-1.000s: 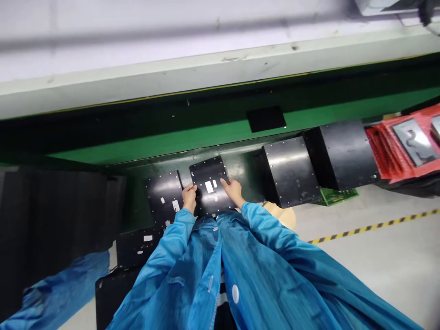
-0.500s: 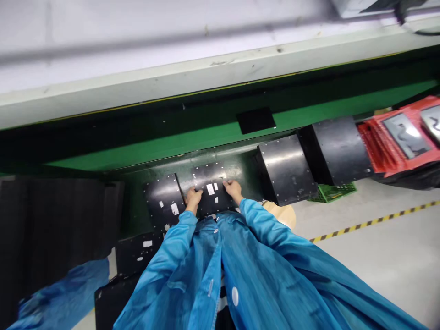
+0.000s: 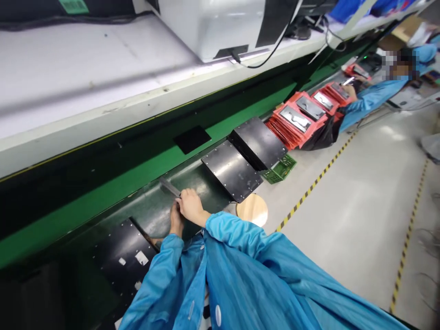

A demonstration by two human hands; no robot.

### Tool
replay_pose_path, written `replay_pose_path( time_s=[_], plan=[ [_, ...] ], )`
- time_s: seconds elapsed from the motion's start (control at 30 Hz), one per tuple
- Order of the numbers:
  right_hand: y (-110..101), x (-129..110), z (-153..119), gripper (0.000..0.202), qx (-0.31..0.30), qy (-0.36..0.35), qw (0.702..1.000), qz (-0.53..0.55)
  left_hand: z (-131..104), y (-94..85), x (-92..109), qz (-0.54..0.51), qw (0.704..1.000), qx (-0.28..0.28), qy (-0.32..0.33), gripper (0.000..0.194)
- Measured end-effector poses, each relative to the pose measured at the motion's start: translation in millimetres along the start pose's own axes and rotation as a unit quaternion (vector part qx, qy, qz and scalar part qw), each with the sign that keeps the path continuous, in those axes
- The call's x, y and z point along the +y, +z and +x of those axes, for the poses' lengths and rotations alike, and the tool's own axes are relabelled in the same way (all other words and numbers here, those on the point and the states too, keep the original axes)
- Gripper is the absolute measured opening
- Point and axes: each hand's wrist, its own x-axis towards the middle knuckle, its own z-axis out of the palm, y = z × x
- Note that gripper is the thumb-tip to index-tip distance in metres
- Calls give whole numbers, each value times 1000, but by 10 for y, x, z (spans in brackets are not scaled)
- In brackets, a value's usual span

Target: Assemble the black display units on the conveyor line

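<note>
My right hand (image 3: 191,206) is closed at the near end of a thin panel (image 3: 170,187), seen nearly edge-on as a narrow grey strip. Just below and to the left, my left hand (image 3: 176,218) is closed against the same end, its fingers partly covered by the right hand. On the left lies a black riveted panel (image 3: 120,247) with white labels. Two more black riveted panels, a nearer one (image 3: 232,169) and a farther one (image 3: 259,140), rest along the bench to the right of my hands.
A white shelf (image 3: 113,114) with a pale machine (image 3: 223,27) runs above the green bench (image 3: 154,215). Red-wrapped parts (image 3: 295,119) are stacked farther right, near a co-worker's blue sleeve (image 3: 371,98). A round wooden stool (image 3: 252,209) and a green crate (image 3: 282,168) stand low beside the bench.
The labelled black panel lying between my hands has been lifted and turned onto its edge. My hands have come together. The view has swung right, bringing the co-worker into sight.
</note>
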Motion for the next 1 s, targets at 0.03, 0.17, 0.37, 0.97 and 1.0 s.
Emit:
replay_pose_path(
  time_s=[0.03,0.17,0.37,0.97,1.0],
  plan=[
    [-54,22,-42,13,10,-12,1000,8,-9,43,10,-1,999,-29,-14,45],
    [-582,380,-155,16,88,-5,994,68,-147,233,90,95,990,-108,-2,62],
    [-1727,1564,130,28,107,200,971,78,-531,863,256,121,961,-231,86,65],
    [-418,874,263,35,33,-32,966,255,-318,-1324,522,432,834,320,127,68],
    [-64,575,219,33,-71,-31,955,285,-340,-1765,527,421,811,402,60,72]
  ],
)
